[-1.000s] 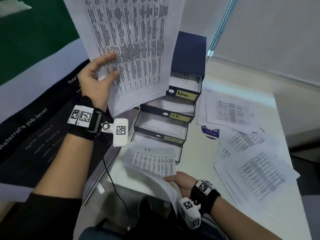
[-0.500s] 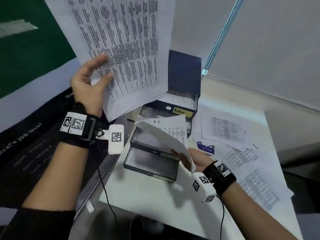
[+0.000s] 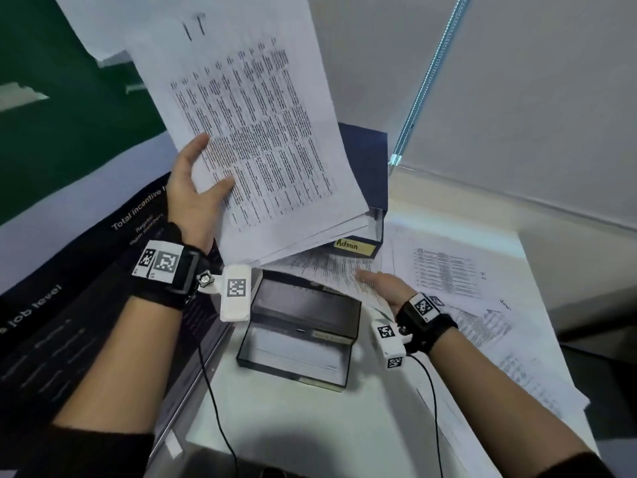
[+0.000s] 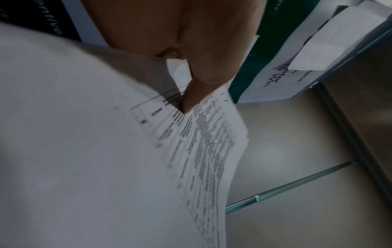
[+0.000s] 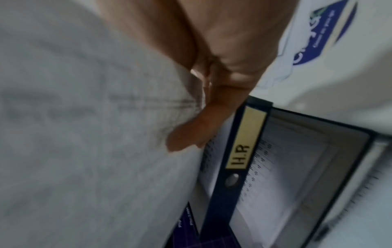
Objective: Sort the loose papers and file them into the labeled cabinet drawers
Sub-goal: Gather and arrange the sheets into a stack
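Observation:
My left hand point(image 3: 196, 191) holds a raised stack of printed papers point(image 3: 258, 132), thumb on the top sheet, which is marked "IT"; the left wrist view shows the thumb point(image 4: 201, 87) pressing that stack point(image 4: 84, 151). A dark blue drawer cabinet point(image 3: 365, 174) stands behind, its "Admin" drawer point(image 3: 355, 246) partly under the stack. My right hand point(image 3: 375, 284) pinches a single printed sheet point(image 3: 327, 270) over the drawer below. In the right wrist view that sheet point(image 5: 84, 117) lies beside the open "HR" drawer point(image 5: 244, 142), which has papers inside. Two lower drawers point(image 3: 300, 336) stand pulled out.
Several loose printed sheets point(image 3: 448, 270) cover the right side of the white table point(image 3: 293, 426). A dark poster point(image 3: 69, 305) leans along the left edge. A black cable point(image 3: 213, 391) hangs from my left wrist device. A wall and window blind close off the back.
My right hand has carried its sheet from the table's front edge up to the cabinet, over the HR drawer. The stack in my left hand has tilted lower and now shows its "IT" mark.

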### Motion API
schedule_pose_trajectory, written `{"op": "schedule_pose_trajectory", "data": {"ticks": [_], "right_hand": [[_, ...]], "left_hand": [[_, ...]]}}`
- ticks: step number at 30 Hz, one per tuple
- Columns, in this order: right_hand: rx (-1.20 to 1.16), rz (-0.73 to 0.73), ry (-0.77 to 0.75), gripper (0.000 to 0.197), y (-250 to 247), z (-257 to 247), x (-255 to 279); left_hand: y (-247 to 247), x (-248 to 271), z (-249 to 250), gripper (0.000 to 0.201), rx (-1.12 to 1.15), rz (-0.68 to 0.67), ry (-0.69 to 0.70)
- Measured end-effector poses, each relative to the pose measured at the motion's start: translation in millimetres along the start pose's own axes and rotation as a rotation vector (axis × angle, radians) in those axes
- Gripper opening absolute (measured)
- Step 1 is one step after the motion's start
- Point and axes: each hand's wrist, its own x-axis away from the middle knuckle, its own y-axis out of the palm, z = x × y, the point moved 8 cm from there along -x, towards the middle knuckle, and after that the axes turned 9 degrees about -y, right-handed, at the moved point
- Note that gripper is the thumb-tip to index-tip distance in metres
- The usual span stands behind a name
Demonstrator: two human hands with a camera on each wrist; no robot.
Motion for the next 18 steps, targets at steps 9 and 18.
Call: {"op": "schedule_pose_trajectory", "data": {"ticks": [9, 18], "right_hand": [[-0.21, -0.084, 0.07, 0.031, -4.3, 5.5, -15.9], [0.125, 0.198, -0.282, 0.009, -17.0, -26.3, -42.9]], "left_hand": [[14.4, -5.8, -83.0, 0.069, -0.034, 0.034, -0.375], [16.8, 30.2, -176.9, 0.041, -0.446, -0.153, -0.83]]}}
